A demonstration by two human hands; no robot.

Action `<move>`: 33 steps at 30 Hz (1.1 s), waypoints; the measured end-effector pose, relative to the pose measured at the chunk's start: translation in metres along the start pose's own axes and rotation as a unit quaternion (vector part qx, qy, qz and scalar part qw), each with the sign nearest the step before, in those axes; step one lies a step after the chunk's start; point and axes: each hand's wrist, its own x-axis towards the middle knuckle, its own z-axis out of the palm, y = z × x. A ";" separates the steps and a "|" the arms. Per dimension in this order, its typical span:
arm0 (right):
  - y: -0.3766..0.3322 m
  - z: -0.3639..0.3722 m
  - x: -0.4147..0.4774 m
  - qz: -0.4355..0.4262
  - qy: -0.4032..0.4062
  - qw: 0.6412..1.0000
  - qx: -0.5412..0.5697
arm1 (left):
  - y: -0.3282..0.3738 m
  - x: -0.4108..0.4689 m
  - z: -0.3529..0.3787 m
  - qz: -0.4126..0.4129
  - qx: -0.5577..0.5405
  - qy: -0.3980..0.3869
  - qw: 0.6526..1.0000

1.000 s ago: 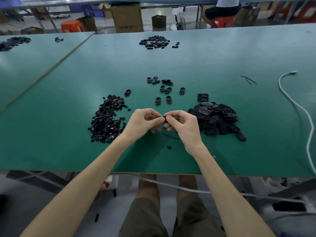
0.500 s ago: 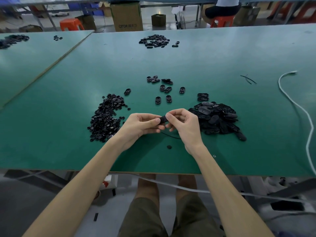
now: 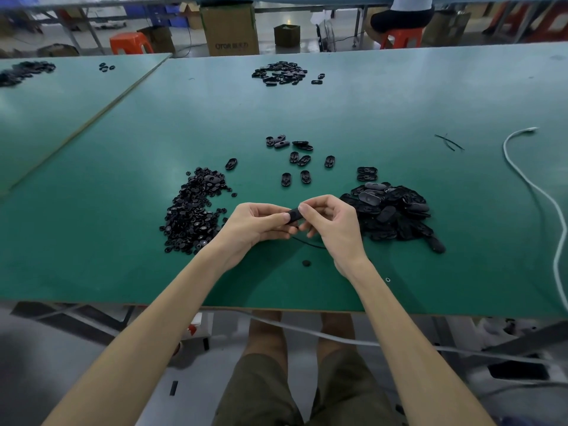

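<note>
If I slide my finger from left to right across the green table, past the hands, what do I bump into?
Pile of small bits → left hand → black piece → right hand → pile of ovals → white cable.

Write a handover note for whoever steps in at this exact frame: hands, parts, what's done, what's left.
Left hand: pinches one end of a black oval piece, above the green table.
Right hand: pinches its other end.
Parts: heap of small black parts left of the hands, heap of oval shells to their right, one small round part near the wrists.
Done: probably the single ovals laid out beyond the hands; whether they are assembled I cannot tell.
Left: finish the held piece, then likely work through both heaps.
</note>
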 end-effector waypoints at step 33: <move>-0.004 0.002 -0.003 -0.006 -0.001 0.999 -0.037 | -0.017 -0.004 0.013 0.117 0.016 0.077 0.990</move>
